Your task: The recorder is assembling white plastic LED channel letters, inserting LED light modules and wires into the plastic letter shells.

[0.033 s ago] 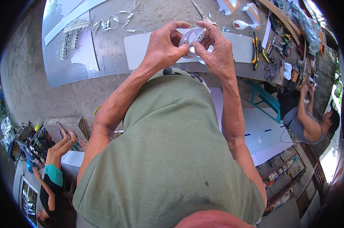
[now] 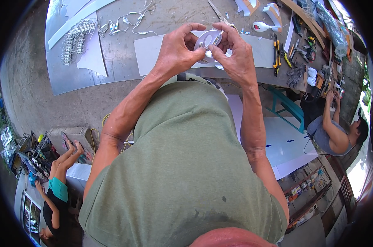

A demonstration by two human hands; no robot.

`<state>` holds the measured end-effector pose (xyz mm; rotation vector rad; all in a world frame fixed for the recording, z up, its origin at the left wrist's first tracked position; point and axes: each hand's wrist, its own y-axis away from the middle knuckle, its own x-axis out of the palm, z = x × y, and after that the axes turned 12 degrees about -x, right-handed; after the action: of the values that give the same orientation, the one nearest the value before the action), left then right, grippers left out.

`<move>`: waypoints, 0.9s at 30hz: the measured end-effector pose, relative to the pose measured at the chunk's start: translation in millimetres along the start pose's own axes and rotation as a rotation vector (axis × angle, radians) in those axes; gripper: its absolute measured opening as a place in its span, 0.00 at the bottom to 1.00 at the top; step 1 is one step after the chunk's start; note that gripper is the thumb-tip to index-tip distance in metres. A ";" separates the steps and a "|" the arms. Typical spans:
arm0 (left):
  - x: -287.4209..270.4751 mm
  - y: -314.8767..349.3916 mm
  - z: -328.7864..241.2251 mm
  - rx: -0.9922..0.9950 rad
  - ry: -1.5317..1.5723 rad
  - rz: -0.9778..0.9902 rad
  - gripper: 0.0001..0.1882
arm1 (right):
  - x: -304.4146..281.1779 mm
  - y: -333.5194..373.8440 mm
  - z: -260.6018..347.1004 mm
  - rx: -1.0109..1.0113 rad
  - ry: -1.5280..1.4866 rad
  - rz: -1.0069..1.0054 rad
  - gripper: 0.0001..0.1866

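Observation:
Above the near edge of the metal-topped table (image 2: 120, 68), my left hand (image 2: 176, 49) and my right hand (image 2: 235, 57) hold a small white hollow letter shell (image 2: 208, 38) between them. It has curved walls, and small LED modules sit inside it. My left thumb and fingers close on its left side. On the other side, my right thumb and fingertips pinch its wall near a module. Fingers hide part of the shell. Under both hands lies a pale flat sheet (image 2: 147, 53). Scissors (image 2: 216, 10) rest just beyond my fingers.
A wired LED strand (image 2: 127, 22) and a pile of LED modules (image 2: 77, 39) lie left. To the right are a white glue bottle (image 2: 259, 26), a yellow-black utility knife (image 2: 276, 55) and a teal stool (image 2: 287, 108). One person (image 2: 330, 131) works at right; another (image 2: 57, 197) is lower left.

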<state>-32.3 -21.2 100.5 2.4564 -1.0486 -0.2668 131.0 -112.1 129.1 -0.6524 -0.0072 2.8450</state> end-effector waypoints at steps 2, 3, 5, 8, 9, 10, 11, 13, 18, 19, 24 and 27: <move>-0.8 -4.2 0.3 0.014 -0.019 -0.004 0.27 | -5.7 -1.6 -9.3 -0.020 -0.033 0.012 0.28; -1.4 -6.4 0.7 0.017 -0.019 -0.005 0.27 | -7.0 -2.7 -12.6 -0.037 -0.067 0.026 0.28; -1.4 -6.6 1.4 0.033 -0.036 -0.006 0.28 | -7.3 -2.6 -11.9 -0.047 -0.055 0.034 0.28; -1.7 -5.7 2.4 0.021 -0.032 0.002 0.28 | -5.3 -3.3 -8.8 -0.064 -0.005 0.043 0.28; -1.9 -5.1 2.8 0.023 -0.030 0.000 0.28 | -4.0 -3.3 -7.2 -0.071 0.035 0.042 0.28; -1.5 -5.6 2.5 0.021 -0.031 0.001 0.28 | -3.5 -3.6 -6.7 -0.071 0.032 0.042 0.28; -1.2 -6.1 2.4 0.019 -0.033 0.002 0.28 | -3.0 -3.8 -6.1 -0.047 0.077 0.048 0.28; -1.4 -7.4 3.7 0.026 -0.040 -0.003 0.28 | -1.1 -4.5 -5.3 -0.024 0.123 0.055 0.29; -5.1 -7.7 -0.2 0.018 -0.055 -0.002 0.28 | 1.3 -5.5 -3.6 -0.018 0.098 0.043 0.29; -7.7 -8.3 -0.4 0.014 -0.022 0.054 0.28 | 0.6 -5.0 -6.3 -0.017 0.098 0.042 0.29; -17.6 -9.1 1.7 -0.017 0.129 0.248 0.31 | -9.8 -1.6 -22.9 0.081 -0.263 0.045 0.26; -19.4 -9.9 7.6 -0.014 0.157 0.290 0.33 | -14.2 -2.5 -21.4 0.119 -0.269 0.083 0.26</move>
<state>-42.0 -3.7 89.0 2.2330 -1.3067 0.0110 153.2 -113.7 116.1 -0.2481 0.1466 2.9619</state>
